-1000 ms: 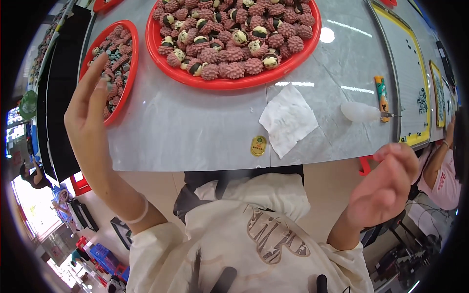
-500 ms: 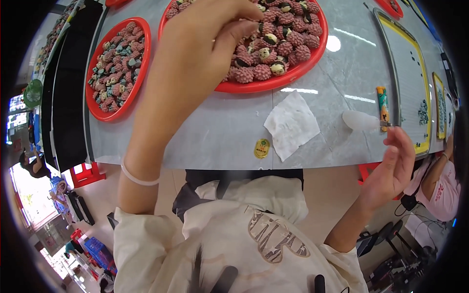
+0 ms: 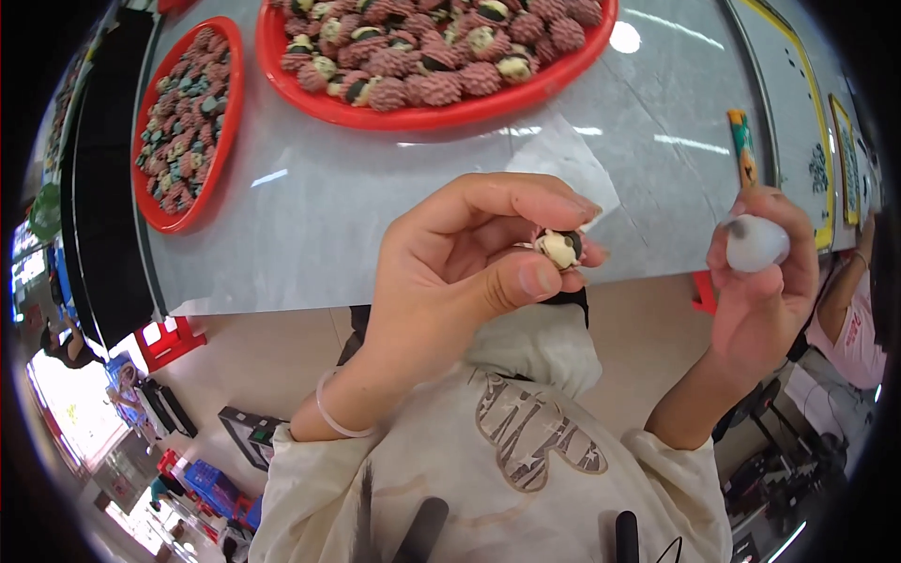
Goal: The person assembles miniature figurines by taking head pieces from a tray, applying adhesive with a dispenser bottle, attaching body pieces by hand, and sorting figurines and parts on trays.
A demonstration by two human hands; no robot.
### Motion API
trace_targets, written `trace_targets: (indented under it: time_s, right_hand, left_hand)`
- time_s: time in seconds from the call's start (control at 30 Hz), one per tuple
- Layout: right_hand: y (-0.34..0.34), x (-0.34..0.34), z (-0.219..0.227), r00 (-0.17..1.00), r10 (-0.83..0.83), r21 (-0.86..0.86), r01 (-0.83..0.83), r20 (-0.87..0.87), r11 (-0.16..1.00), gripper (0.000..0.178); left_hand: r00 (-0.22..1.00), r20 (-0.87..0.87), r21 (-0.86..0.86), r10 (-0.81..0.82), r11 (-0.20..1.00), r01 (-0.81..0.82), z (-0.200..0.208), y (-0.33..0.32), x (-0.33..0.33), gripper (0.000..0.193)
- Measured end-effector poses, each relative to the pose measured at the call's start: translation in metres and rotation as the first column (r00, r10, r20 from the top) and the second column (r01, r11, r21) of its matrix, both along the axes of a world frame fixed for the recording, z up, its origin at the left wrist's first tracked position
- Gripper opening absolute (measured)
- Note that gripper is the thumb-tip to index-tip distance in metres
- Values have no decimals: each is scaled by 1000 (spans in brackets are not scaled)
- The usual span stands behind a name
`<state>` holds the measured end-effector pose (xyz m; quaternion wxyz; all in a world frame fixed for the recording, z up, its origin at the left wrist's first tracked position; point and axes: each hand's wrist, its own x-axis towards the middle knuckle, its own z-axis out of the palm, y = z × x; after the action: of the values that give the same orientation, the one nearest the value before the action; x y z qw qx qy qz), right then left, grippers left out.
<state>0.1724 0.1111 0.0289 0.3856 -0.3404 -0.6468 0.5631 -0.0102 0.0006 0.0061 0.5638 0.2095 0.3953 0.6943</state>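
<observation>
- Cream, black and pink, one small rounded piece (image 3: 560, 248) is now pinched between the left hand's (image 3: 432, 272) thumb and fingers, near the front edge of the glossy grey table (image 3: 310, 253); that hand was just over the red oval plastic tray (image 3: 404, 119).
- Translucent white bulb-shaped bottle (image 3: 758, 246): now off the table, grasped by the right hand (image 3: 755, 319), so both hands are occupied.
- Knobbly pink pieces (image 3: 441, 89) crowd the tray.

Big red tray (image 3: 375, 116) cropped up top, tissue (image 3: 572, 167) partly behind left fingers (image 3: 526, 195), small piece (image 3: 559, 248) partly finger-covered
</observation>
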Motion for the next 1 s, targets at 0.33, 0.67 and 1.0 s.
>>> trace_targets:
  time_s: [0.33,0.67,1.0]
  right_hand:
    - [2,-4,8,983,162,152,-174,89,973,49]
    - [-15,12,15,986,-36,495,-51,165,867,49]
    - [-1,14,12,999,-24,213,18,24,977,47]
  left_hand:
    - [998,-45,-52,-38,998,35,-2,-7,8,38]
    - [988,-143,45,-58,997,65,-10,-8,11,36]
    - [993,-107,83,-51,995,60,-12,-2,11,30]
